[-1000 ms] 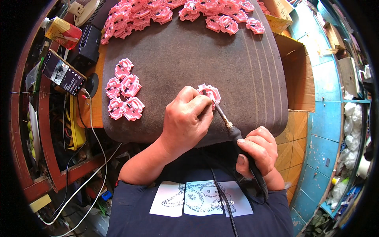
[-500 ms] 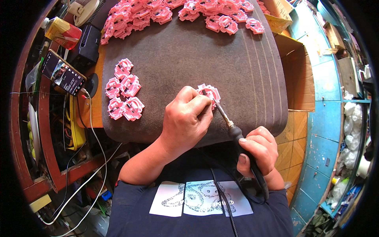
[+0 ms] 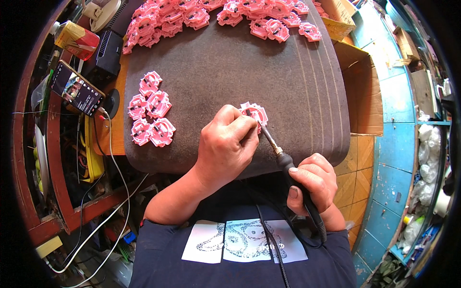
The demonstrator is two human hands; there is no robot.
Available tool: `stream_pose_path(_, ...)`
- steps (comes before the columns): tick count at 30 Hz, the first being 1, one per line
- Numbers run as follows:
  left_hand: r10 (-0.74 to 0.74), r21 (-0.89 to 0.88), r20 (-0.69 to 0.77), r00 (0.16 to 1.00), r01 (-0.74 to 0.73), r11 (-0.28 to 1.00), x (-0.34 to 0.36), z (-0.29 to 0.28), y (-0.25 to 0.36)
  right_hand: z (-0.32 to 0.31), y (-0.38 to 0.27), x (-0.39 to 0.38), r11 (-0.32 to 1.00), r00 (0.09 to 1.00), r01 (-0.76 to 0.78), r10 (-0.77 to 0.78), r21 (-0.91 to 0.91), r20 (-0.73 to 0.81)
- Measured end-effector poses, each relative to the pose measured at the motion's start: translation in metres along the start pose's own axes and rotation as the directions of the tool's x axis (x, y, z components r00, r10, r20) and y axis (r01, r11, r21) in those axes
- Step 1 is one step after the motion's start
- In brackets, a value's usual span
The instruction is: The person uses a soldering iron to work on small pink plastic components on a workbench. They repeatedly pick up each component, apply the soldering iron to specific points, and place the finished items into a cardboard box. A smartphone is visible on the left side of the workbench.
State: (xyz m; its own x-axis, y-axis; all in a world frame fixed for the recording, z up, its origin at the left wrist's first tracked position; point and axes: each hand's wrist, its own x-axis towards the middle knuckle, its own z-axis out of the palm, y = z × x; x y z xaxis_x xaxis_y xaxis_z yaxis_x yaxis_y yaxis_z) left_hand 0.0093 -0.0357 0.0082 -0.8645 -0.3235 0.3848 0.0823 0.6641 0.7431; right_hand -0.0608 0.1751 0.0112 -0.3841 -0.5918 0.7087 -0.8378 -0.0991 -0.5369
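My right hand is wrapped round the black handle of a soldering iron. Its metal tip reaches up and left to a pink plastic part with small dark pieces in it, lying on the dark mat. At that part's lower left is my left hand, its thumb and fingers pinched together; they hide whatever is between them, and the part's near-left edge too. Several similar pink parts lie in a small group on the mat's left side.
A large heap of pink parts covers the far end of the brown mat. Cardboard boxes stand at the right, beside blue cabinets. At the left are a phone on a stand, a bottle and loose white cables.
The soldering iron and my right hand have shifted very slightly left, the tip staying at the pink part. My left hand has hardly moved.
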Motion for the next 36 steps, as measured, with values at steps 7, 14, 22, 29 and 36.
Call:
stream_pose_path(7, 0.032, 0.02, 0.003, 0.999, -0.033, 0.999, -0.001, -0.001, -0.003, -0.005, 0.0, -0.004, 0.998, 0.994, -0.052, 0.053, 0.022, -0.093)
stream_pose_path(14, 0.025, 0.021, 0.012, 1.0, -0.025, 0.999, -0.002, -0.002, -0.003, 0.005, 0.006, 0.001, 0.993, 0.981, -0.078, 0.06, -0.094, -0.182)
stream_pose_path(22, 0.052, 0.049, 0.004, 0.999, -0.052, 0.997, 0.0, -0.003, -0.003, 0.015, 0.038, 0.019, 0.998, 0.998, -0.054, 0.054, -0.026, 0.017)
stream_pose_path(29, -0.004, 0.026, 0.019, 1.0, 0.003, 1.0, 0.001, -0.003, 0.002, 0.031, 0.037, 0.044, 0.986, 0.975, -0.16, 0.165, -0.046, 0.151)
stream_pose_path(36, 0.015, 0.032, 0.034, 0.999, -0.016, 0.999, 0.0, -0.005, -0.001, 0.035, 0.041, 0.048, 0.986, 0.968, -0.165, 0.166, -0.022, 0.188)
